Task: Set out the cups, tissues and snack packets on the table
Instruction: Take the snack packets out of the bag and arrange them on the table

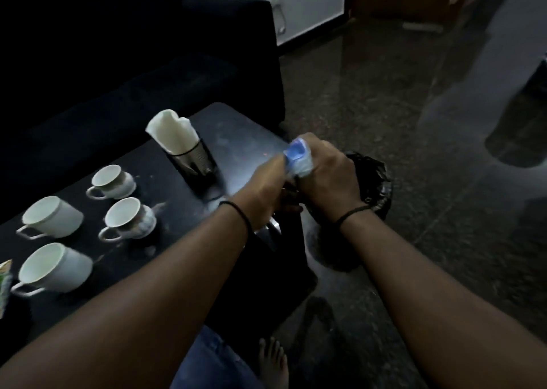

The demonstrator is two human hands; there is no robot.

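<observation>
Nearest, four white cups stood on the dark worktop, a snack packet at its left edge. Beyond: left hand and right hand, both clamped on a blue packet over a black bag. Farthest, tissues upright in a holder.

White cups and tissues on black table; pale blue packet (translucent wrap)
</observation>
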